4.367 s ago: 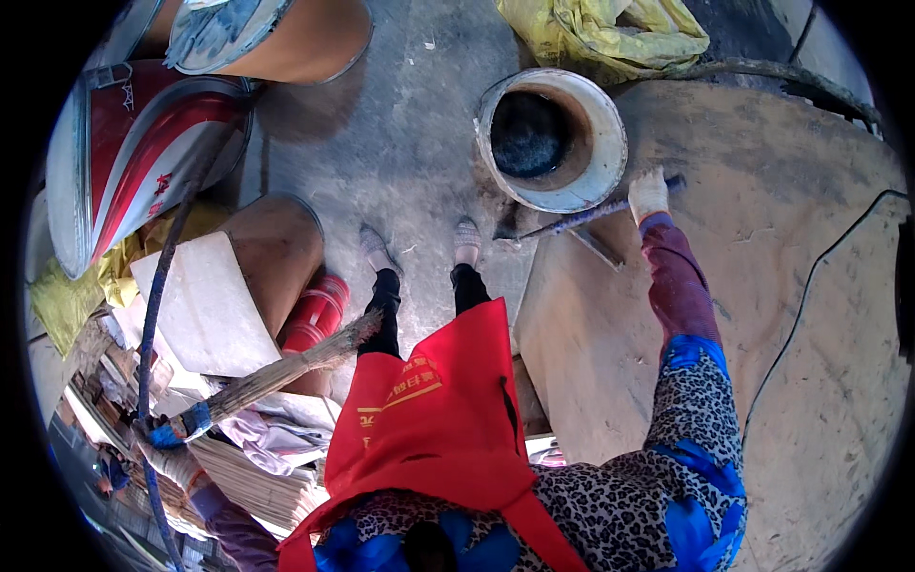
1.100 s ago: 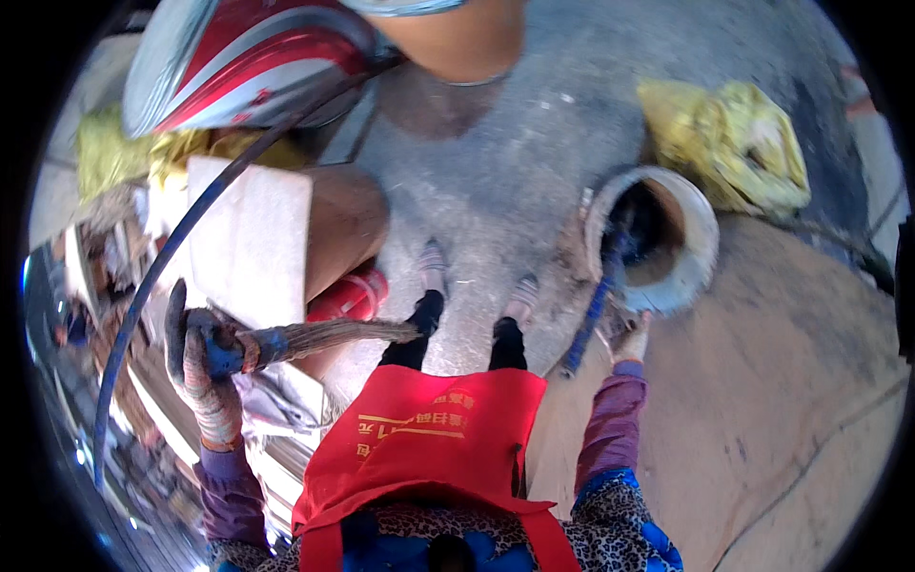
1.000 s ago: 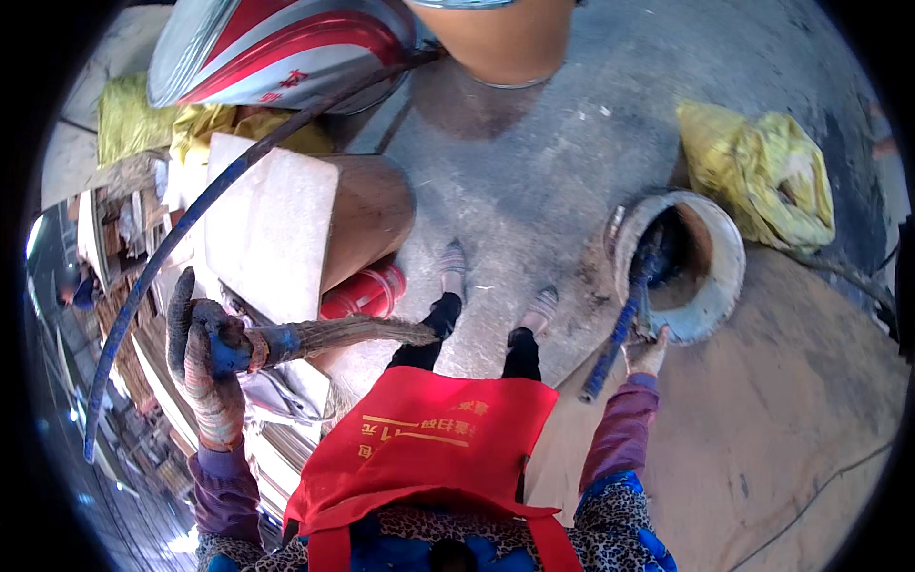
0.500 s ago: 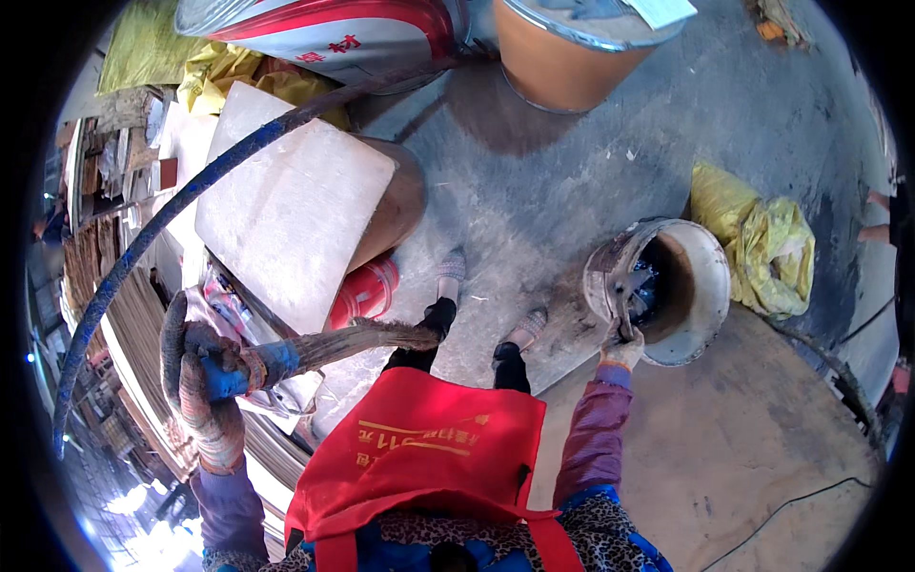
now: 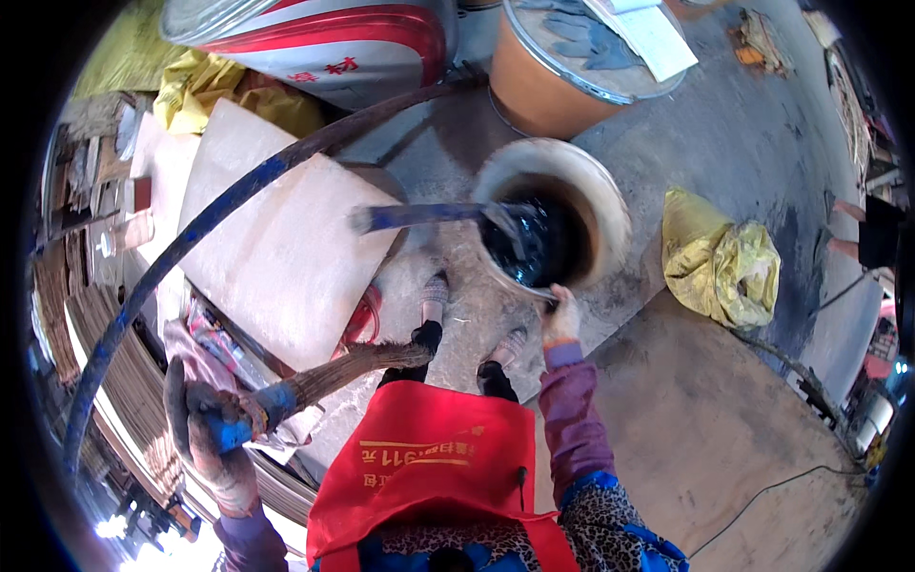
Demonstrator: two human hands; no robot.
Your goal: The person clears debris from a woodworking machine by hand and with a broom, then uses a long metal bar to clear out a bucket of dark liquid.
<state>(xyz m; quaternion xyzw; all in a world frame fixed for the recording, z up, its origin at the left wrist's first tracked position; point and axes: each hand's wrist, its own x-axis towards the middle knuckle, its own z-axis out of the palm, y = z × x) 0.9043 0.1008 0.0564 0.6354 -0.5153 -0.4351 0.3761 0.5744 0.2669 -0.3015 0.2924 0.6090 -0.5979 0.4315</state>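
My left hand (image 5: 212,431), in a worn glove, is closed on the blue-wrapped neck of a straw broom (image 5: 329,374) whose bristles point toward my feet. My right hand (image 5: 560,318) reaches forward and grips the near rim of a pale round bucket (image 5: 608,205) holding black liquid. A blue-handled stick (image 5: 429,215) rests in that bucket with its handle pointing left over the rim. I wear a red apron (image 5: 424,472).
An orange drum (image 5: 543,95) with gloves and paper on its lid stands beyond the bucket. A yellow sack (image 5: 720,262) lies to the right, and a blue hose (image 5: 191,250) arcs over a white board (image 5: 281,253) to the left. Stacked boards line the left edge.
My right hand has let go of the blue-handled stick, which now lies across the bucket, and has moved to the bucket's near rim. My left hand still holds the broom.
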